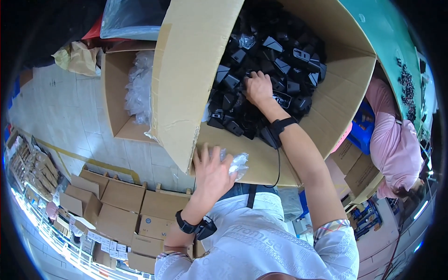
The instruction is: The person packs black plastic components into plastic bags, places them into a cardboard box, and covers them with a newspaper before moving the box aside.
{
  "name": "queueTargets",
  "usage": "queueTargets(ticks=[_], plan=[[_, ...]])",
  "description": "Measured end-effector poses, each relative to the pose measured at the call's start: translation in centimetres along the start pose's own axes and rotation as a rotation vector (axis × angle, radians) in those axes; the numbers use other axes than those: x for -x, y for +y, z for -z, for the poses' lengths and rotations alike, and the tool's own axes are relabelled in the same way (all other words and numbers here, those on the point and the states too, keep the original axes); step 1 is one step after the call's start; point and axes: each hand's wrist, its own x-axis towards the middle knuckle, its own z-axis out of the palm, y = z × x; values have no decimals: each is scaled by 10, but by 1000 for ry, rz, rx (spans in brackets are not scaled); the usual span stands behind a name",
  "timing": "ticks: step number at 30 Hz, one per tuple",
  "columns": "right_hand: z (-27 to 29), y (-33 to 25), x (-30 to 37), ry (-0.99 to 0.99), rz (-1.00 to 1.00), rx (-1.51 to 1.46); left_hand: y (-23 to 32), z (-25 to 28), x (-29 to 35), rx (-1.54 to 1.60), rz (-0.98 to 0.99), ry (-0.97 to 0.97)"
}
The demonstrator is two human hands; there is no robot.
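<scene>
My right hand [259,88] reaches into a large cardboard box [186,70] filled with a pile of black plastic housings [233,91]. Its fingers are curled down among them, and what they grip is hidden. At the near side of the box, my left hand [212,170] has a crumpled clear plastic bag [240,166] between thumb and fingers. The fingertips of that hand lie close to the box's near-left corner. Another bit of clear wrapping [247,41] rests on the pile toward the back.
Left of the box stands a smaller carton [114,93] with clear plastic bags [140,88] in it. Several brown cartons [122,196] are stacked at the lower left. A person in pink [394,135] is at the right, beside a green surface [380,28] and a blue crate [363,128].
</scene>
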Motion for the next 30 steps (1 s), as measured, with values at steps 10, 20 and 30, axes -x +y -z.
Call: queueTargets(ticks=[10, 20, 30], plan=[[8, -11, 5, 6, -153, -59, -9, 0, -6, 254, -153, -139], [-11, -13, 1, 32, -197, -282, -5, -8, -8, 347, -102, 130], [41, 16, 61, 12, -242, -1068, -8, -7, -10, 363, -17, 220]])
